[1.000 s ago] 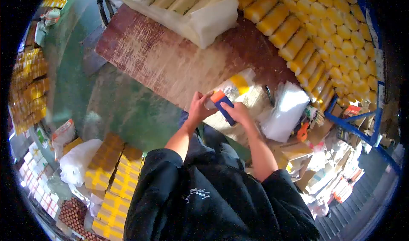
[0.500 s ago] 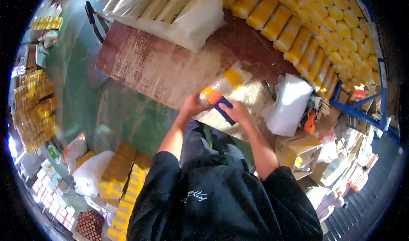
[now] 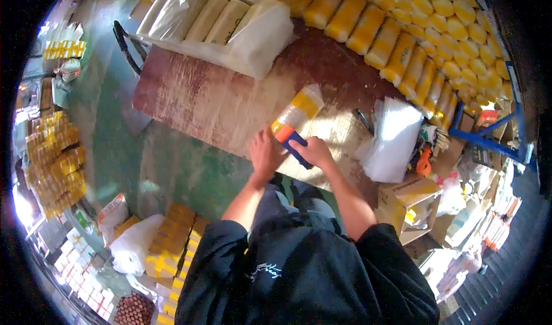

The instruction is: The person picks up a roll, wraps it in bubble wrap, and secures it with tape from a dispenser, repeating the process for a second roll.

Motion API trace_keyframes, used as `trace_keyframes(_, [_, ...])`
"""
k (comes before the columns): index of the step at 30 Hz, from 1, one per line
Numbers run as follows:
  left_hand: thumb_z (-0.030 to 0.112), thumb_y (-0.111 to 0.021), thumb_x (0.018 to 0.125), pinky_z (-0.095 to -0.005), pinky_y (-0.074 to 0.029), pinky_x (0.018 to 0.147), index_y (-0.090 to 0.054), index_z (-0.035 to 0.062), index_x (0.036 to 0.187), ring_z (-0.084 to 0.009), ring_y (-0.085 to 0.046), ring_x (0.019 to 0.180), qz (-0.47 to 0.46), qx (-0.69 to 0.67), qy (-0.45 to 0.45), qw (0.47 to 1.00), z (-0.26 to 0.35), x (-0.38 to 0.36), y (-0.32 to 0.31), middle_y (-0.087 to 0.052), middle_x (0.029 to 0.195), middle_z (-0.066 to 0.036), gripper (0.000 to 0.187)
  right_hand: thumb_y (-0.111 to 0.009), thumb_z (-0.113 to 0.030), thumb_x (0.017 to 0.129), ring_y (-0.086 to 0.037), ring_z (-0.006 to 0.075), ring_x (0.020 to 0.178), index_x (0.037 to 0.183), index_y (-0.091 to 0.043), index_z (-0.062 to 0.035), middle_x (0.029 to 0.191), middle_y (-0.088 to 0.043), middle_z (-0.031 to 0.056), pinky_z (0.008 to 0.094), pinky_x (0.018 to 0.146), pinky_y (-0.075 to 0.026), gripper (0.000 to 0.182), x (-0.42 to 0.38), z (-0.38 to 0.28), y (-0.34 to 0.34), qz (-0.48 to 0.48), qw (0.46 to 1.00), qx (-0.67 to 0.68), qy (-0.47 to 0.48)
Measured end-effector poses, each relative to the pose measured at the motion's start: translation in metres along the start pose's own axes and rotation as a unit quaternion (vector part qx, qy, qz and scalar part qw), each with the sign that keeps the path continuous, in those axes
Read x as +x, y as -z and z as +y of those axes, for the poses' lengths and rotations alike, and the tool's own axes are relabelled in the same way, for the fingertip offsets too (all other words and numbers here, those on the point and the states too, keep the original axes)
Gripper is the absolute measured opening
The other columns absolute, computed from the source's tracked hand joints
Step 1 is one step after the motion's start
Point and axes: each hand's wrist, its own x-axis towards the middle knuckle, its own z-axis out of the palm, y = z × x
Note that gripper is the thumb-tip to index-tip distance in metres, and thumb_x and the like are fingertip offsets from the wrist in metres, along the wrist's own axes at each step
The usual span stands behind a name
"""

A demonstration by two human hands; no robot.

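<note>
In my right hand (image 3: pixel 315 152) is a dark blue hand tool (image 3: pixel 296 148) with an orange head (image 3: pixel 283 132), which looks like a tape dispenser. Its orange end meets the near end of a clear plastic-wrapped packet (image 3: pixel 296 111) with yellow bands. The packet lies slantwise on the worn wooden tabletop (image 3: pixel 213 106). My left hand (image 3: pixel 266 152) is at the packet's near end, left of the tool, with fingers stretched out and fingertips by the packet's edge. The side of the packet under the tool is hidden.
A white plastic-lined bin (image 3: pixel 224 57) with pale rolls stands at the table's far edge. Yellow wrapped packs (image 3: pixel 397 54) are stacked behind on the right. Clear plastic sheets (image 3: pixel 394 138), orange-handled scissors (image 3: pixel 424 163) and a cardboard box (image 3: pixel 411 207) are to the right.
My left hand has turned, its fingers now straighter beside the packet's end. The packet's far end has swung slightly left. The right hand keeps the tool at the near end. The view has shifted slightly.
</note>
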Motion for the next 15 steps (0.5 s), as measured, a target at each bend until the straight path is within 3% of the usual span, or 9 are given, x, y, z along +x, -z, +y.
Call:
trace_keyframes(1, [0.039,-0.095,0.055,-0.0495,-0.048,0.096,-0.046,0.0033,0.145,-0.0390,-0.057,0.117,0.086,-0.015,-0.041,0.995,0.009,-0.008,-0.005,-0.057,0.128,-0.020,0.108,-0.066,-0.069,0.081,-0.074,0.0358,0.078,0.080,-0.076,-0.0012,0.075,-0.073,0.0196,0.0457,0.076,-0.058,0.068,-0.001,-0.002,-0.002,-0.001,1.000,0.010,-0.004])
trace_keyframes(3, [0.037,-0.093,0.058,-0.0484,-0.048,0.097,-0.044,0.0024,0.145,-0.0404,-0.057,0.117,0.071,-0.029,0.018,0.997,-0.022,0.002,-0.056,-0.059,0.124,-0.021,0.106,-0.066,-0.068,0.082,-0.075,0.0346,0.078,0.080,-0.076,-0.0013,0.074,-0.073,0.0186,0.0453,0.075,-0.057,0.068,-0.003,0.002,-0.006,0.019,1.000,-0.024,0.008])
trace_keyframes(4, [0.036,-0.092,0.059,-0.0482,-0.048,0.098,-0.044,0.0021,0.145,-0.0410,-0.057,0.116,-0.038,-0.106,0.035,0.993,-0.021,0.015,-0.037,-0.060,0.123,-0.022,0.104,-0.066,-0.068,0.082,-0.074,0.0348,0.078,0.081,-0.076,-0.0010,0.074,-0.073,0.0188,0.0453,0.075,-0.057,0.068,-0.010,0.002,0.000,0.014,1.000,-0.015,0.007])
trace_keyframes(6, [0.036,-0.090,0.062,-0.0478,-0.048,0.098,-0.044,0.0014,0.144,-0.0422,-0.057,0.115,-0.250,-0.250,0.070,0.933,-0.030,0.033,0.005,-0.061,0.122,-0.022,0.100,-0.066,-0.068,0.082,-0.074,0.0352,0.078,0.080,-0.076,-0.0001,0.075,-0.073,0.0199,0.0452,0.075,-0.057,0.068,-0.014,0.008,0.007,0.016,0.999,0.013,0.024])
trace_keyframes(8, [0.035,-0.089,0.064,-0.0488,-0.047,0.099,-0.042,0.0020,0.146,-0.0423,-0.057,0.118,-0.109,-0.098,0.037,0.989,-0.025,0.020,0.000,-0.060,0.125,-0.023,0.100,-0.066,-0.068,0.082,-0.074,0.0354,0.078,0.079,-0.076,0.0005,0.076,-0.073,0.0207,0.0449,0.076,-0.057,0.069,-0.008,0.007,0.005,0.003,1.000,-0.016,0.021])
trace_keyframes(10, [0.033,-0.088,0.067,-0.0508,-0.046,0.101,-0.039,0.0035,0.149,-0.0416,-0.055,0.122,0.017,-0.003,0.025,1.000,-0.012,0.007,-0.021,-0.059,0.128,-0.023,0.100,-0.066,-0.069,0.081,-0.074,0.0365,0.078,0.078,-0.075,0.0015,0.076,-0.073,0.0220,0.0447,0.076,-0.058,0.071,-0.002,-0.003,0.004,0.012,0.999,-0.031,0.023])
trace_keyframes(11, [0.030,-0.086,0.070,-0.0519,-0.046,0.101,-0.038,0.0046,0.149,-0.0418,-0.055,0.122,0.057,0.058,-0.023,0.996,0.012,-0.008,0.001,-0.059,0.129,-0.023,0.096,-0.066,-0.070,0.080,-0.074,0.0376,0.079,0.079,-0.075,0.0018,0.077,-0.073,0.0230,0.0450,0.077,-0.058,0.072,0.006,0.004,-0.003,0.004,1.000,-0.005,0.022])
trace_keyframes(13, [0.026,-0.087,0.070,-0.0495,-0.048,0.100,-0.040,0.0045,0.148,-0.0417,-0.057,0.120,0.115,0.100,0.016,0.988,-0.019,-0.004,-0.065,-0.060,0.127,-0.022,0.094,-0.066,-0.070,0.079,-0.074,0.0381,0.079,0.081,-0.075,0.0017,0.078,-0.073,0.0227,0.0453,0.076,-0.058,0.072,0.003,0.002,-0.006,0.018,0.999,-0.024,0.028])
trace_keyframes(15, [0.025,-0.089,0.068,-0.0470,-0.050,0.099,-0.041,0.0047,0.150,-0.0408,-0.058,0.120,0.012,-0.052,0.074,0.996,-0.003,0.008,-0.029,-0.062,0.127,-0.020,0.097,-0.067,-0.066,0.082,-0.074,0.0335,0.074,0.080,-0.076,0.0009,0.073,-0.072,0.0198,0.0423,0.071,-0.057,0.068,-0.004,0.011,-0.001,0.046,0.997,-0.046,0.040])
